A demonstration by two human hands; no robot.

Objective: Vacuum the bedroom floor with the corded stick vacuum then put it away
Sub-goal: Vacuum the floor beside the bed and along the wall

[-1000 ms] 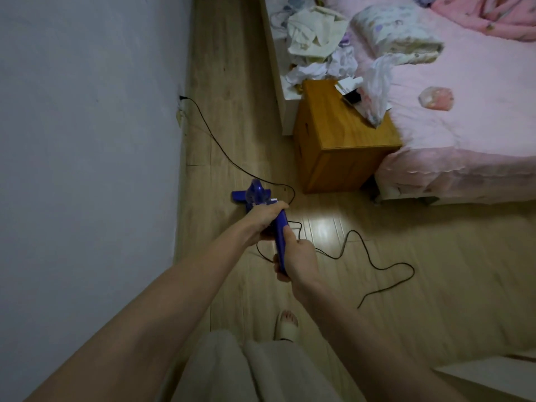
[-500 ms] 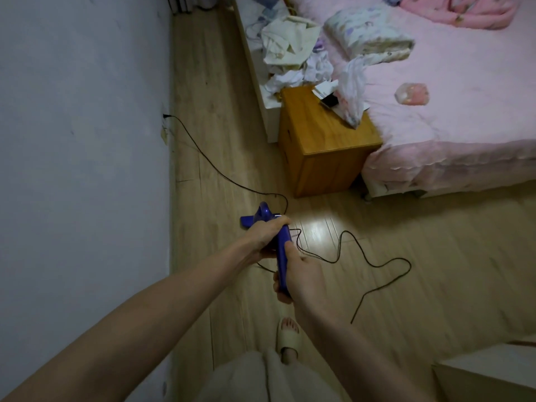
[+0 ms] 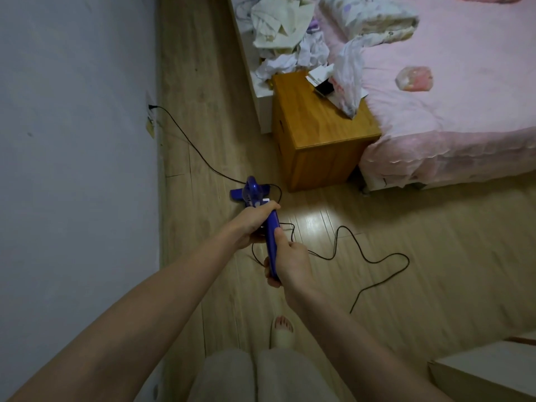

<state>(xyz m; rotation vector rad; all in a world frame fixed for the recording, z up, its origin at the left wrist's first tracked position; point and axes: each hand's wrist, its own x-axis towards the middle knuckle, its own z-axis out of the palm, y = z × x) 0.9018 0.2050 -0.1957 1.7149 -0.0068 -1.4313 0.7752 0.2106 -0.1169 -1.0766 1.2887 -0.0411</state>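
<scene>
The blue stick vacuum [image 3: 253,194] stands on the wooden floor [image 3: 406,280] between the wall and the bedside cabinet, its floor head pointing away from me. My left hand [image 3: 255,221] grips the upper body of the vacuum. Lower on the blue handle, my right hand [image 3: 285,264] holds it with the thumb along the top. The black cord [image 3: 374,261] runs from a wall plug [image 3: 151,107] along the floor, past the vacuum, and loops to the right.
A wooden bedside cabinet [image 3: 319,132] stands right of the vacuum, against a bed with pink covers [image 3: 452,105]. Crumpled cloths [image 3: 278,30] lie on a white unit behind it. A grey wall [image 3: 72,140] is at left. A white furniture corner [image 3: 487,369] is at lower right. My slippered foot [image 3: 282,332] is below.
The view shifted slightly; the vacuum head and both hands stay roughly where they were near the cabinet, and the cord loops lie much as before.
</scene>
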